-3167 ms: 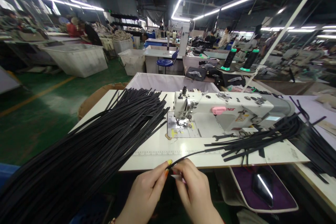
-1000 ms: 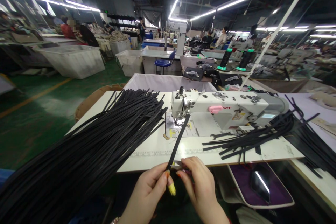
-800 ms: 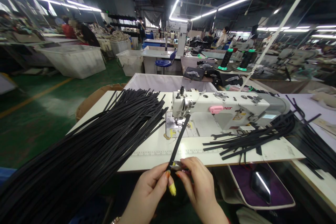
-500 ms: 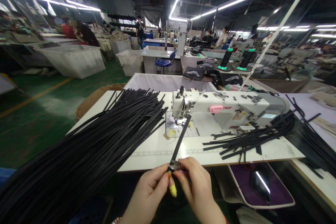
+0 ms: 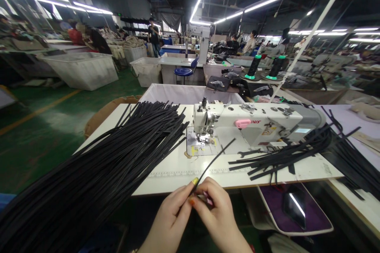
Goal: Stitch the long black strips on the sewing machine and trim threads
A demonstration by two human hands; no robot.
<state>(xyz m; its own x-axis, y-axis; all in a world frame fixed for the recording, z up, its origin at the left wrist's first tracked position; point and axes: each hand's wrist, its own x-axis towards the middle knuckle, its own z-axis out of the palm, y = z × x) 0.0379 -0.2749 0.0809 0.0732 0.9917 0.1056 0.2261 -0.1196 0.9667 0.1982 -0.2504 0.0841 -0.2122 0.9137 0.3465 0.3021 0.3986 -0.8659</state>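
A narrow black strap rises from my fingertips and curves up to the right, seen edge-on, its free end above the table near the sewing machine. My left hand pinches the strap; yellow covers one of its fingertips. Close against it, my right hand is curled around small thread snips, of which mostly a pink part shows; the blades are largely hidden. Both hands are at the table's front edge, fingertips together. To the left lies a large bundle of black straps.
More black straps lie right of the machine, by a wrench. Below the tabletop, a dark phone-like slab rests on a purple surface. Thread cones stand behind, and a white bin adjoins the table's far edge.
The strap has turned from flat to edge-on, and its free end has swung right. The snips' blades, visible before at the strap, are now mostly hidden. The yellow-covered fingertip has moved up.
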